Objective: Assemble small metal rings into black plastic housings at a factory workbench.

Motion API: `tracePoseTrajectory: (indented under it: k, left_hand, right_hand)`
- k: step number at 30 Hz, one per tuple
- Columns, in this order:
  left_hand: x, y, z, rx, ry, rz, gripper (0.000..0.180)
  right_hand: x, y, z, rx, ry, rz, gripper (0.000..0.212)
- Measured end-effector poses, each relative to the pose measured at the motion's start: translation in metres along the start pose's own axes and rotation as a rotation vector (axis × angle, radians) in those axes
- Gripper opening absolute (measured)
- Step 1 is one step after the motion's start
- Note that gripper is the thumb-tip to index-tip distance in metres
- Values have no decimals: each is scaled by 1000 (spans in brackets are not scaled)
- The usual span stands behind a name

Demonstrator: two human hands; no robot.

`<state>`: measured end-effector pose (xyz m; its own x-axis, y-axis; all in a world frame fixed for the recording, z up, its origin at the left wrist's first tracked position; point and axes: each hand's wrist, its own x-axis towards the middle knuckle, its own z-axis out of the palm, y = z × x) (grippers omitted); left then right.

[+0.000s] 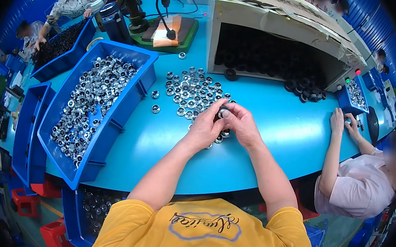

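Note:
Both my hands meet over the teal table, closed around a small round part with a dark ring and a shiny metal face. My left hand grips it from the left. From the other side, my right hand pinches it, thumb on the metal face. My fingers hide much of the part. Just beyond and beneath my hands lies a loose spread of small silver round parts with dark centres. A few sit apart from the rest, to the left.
At left stands a blue bin of silver parts. A white box holding black rings opens toward me at right, some rings spilling out. A drill press stands at the back. A co-worker's hands work at far right.

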<state>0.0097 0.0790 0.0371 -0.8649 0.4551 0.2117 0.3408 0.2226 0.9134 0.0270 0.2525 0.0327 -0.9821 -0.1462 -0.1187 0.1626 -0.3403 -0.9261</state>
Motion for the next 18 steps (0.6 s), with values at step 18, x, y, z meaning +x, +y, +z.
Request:
tracePoseTrajectory:
  k: [18]
  left_hand:
    - [-9,8,23,253,227,-14,52]
  right_hand:
    - [3,16,3,-57,112,-82,18]
